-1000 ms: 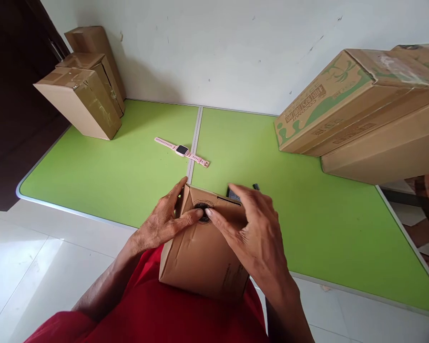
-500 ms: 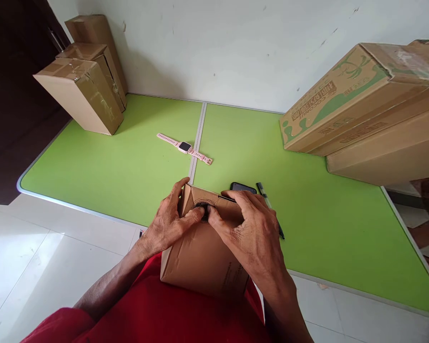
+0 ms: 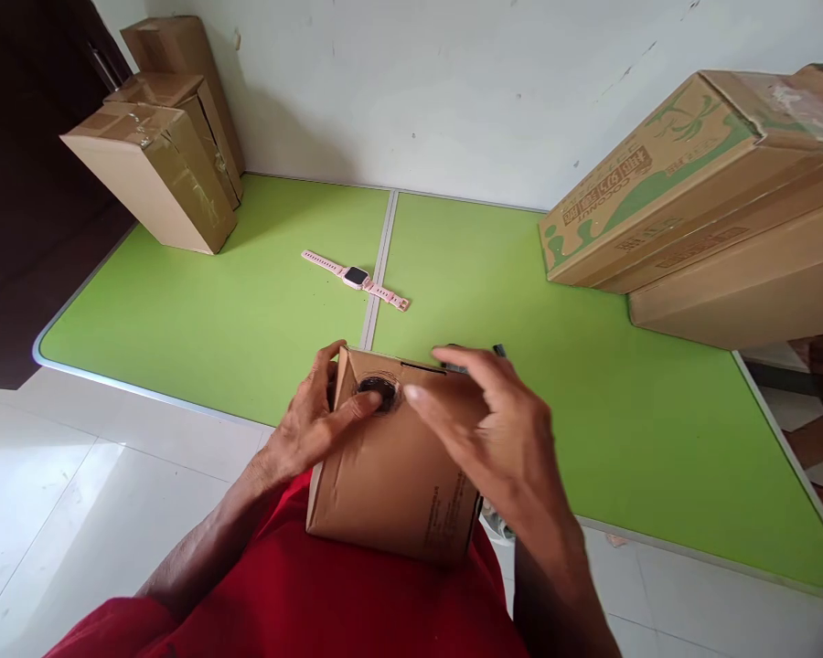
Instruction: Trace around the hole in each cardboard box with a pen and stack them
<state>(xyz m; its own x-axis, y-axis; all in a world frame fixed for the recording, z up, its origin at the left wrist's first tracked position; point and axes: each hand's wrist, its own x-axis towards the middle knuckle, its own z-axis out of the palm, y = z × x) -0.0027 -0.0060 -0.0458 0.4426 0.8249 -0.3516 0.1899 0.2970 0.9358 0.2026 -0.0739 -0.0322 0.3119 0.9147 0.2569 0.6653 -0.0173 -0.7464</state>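
A small brown cardboard box (image 3: 390, 484) leans against the near edge of the green table (image 3: 212, 311) and rests on my red-clothed lap. It has a black round mark (image 3: 377, 390) near its top and a slot along the top edge. My left hand (image 3: 305, 425) grips the box's left side, with the thumb lying next to the black mark. My right hand (image 3: 494, 420) hovers just above the box's upper right part, fingers spread and blurred, holding nothing. It hides most of a dark phone and a pen (image 3: 499, 350) lying behind the box.
A pink wristwatch (image 3: 355, 276) lies flat across the table's middle seam. Taped brown cartons (image 3: 157, 164) stand at the back left corner. Large stacked cartons (image 3: 692, 201), one with green print, fill the back right. White floor tiles lie below the table edge.
My right hand has lifted off the box's top, where its fingers pressed by the black mark, and spread open. The left hand keeps its grip.
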